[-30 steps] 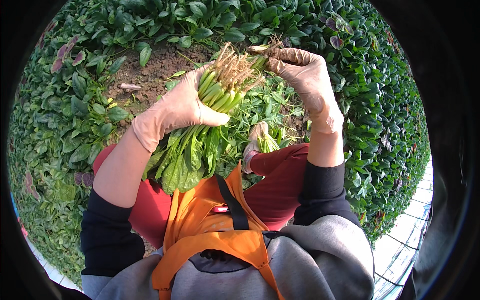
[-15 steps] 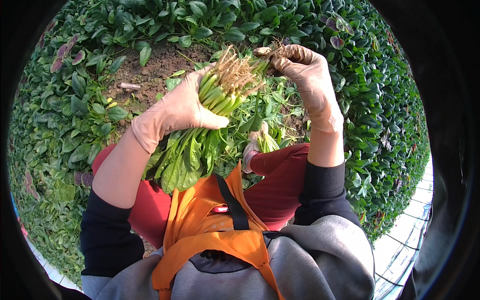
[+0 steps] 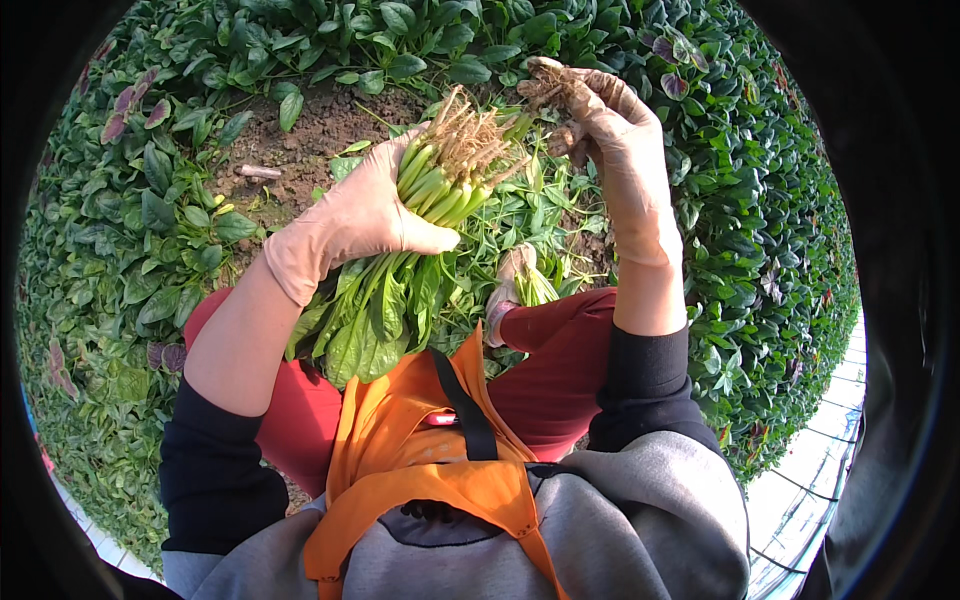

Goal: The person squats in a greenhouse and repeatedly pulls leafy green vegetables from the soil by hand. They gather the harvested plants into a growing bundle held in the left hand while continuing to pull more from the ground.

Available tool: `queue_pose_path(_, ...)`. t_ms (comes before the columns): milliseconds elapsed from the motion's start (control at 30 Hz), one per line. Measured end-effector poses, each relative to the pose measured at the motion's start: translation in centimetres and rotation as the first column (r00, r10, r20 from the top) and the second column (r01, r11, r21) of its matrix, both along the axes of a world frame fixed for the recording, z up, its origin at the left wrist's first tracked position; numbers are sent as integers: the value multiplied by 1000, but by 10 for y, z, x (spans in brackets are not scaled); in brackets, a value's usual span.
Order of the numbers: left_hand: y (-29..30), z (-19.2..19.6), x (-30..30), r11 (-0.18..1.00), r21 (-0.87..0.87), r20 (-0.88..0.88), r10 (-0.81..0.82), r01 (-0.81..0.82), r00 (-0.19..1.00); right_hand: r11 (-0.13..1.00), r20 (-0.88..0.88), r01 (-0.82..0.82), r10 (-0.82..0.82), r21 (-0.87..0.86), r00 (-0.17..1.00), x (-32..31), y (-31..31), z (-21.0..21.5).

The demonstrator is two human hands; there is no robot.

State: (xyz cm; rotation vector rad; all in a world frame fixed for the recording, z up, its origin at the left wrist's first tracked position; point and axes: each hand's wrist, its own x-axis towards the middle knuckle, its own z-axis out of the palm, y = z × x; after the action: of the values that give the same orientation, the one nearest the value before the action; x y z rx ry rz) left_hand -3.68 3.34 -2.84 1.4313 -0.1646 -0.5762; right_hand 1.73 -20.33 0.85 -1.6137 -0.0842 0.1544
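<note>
Closed around a bunch of leafy greens (image 3: 440,190), my left hand (image 3: 350,215), in a pale tan glove, lays its thumb across the stalks; its other fingers are mostly hidden behind them. Thin brown roots (image 3: 468,135) point away from the body, pale green stalks fill the grip, and broad leaves (image 3: 365,335) hang toward the lap. I see the bunch held above the ground, over the right edge of the bare soil patch (image 3: 320,125).

My right hand (image 3: 625,150), gloved alike, is raised just right of the roots, fingers curled and thumb set apart from the forefinger. Dirt darkens the fingertips, and brown fibres lie against them; through the head camera I cannot tell whether these are pinched.

Near the left edge of the soil patch lies a short stick (image 3: 260,173). Below the hands I find a shoe (image 3: 505,285), with a small clump of pale stalks (image 3: 537,287) just beside it. Nearer still are red trousers (image 3: 550,345), an orange apron (image 3: 375,425) with a black strap (image 3: 465,410), and a grey top (image 3: 640,500). Dense green plants (image 3: 770,230) border the left, far and right sides, purple leaves (image 3: 673,85) among them; white sheeting (image 3: 800,510) shows beyond their near right corner.
</note>
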Motion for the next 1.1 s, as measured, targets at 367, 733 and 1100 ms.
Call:
queue_pose_path(367, -2, 1, 0, 999, 10, 17, -33, 33, 999, 991, -50, -82, 77, -107, 996, -3, 7, 9)
queue_pose_path(733, -2, 4, 0, 999, 47, -13, -26, 27, 1000, 990, -58, -74, 67, -119, 996, -2, 4, 3)
queue_pose_path(1100, -2, 8, 0, 995, 92, -53, -18, 23, 998, 992, -54, -119, 116, -38, 992, 3, 0, -7)
